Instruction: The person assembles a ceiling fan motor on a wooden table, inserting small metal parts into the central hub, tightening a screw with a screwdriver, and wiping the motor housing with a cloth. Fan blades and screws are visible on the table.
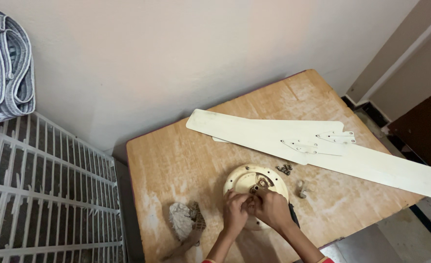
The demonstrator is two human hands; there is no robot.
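Together, we press our left hand (236, 210) and right hand (270, 207), fingers bunched and pinching something hidden at the middle of the cream fan motor (255, 181), on the wooden counter (176, 160) beside loose screws (284, 169).

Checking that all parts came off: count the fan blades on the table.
2. One fan blade lies toward the wall; the other fan blade overlaps it, running off the table edge. A third may hide beneath.

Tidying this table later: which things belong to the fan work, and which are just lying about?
In hand: left hand, right hand, fan motor, screws, fan blades.
Lying about: rag, white grille, folded cloth.
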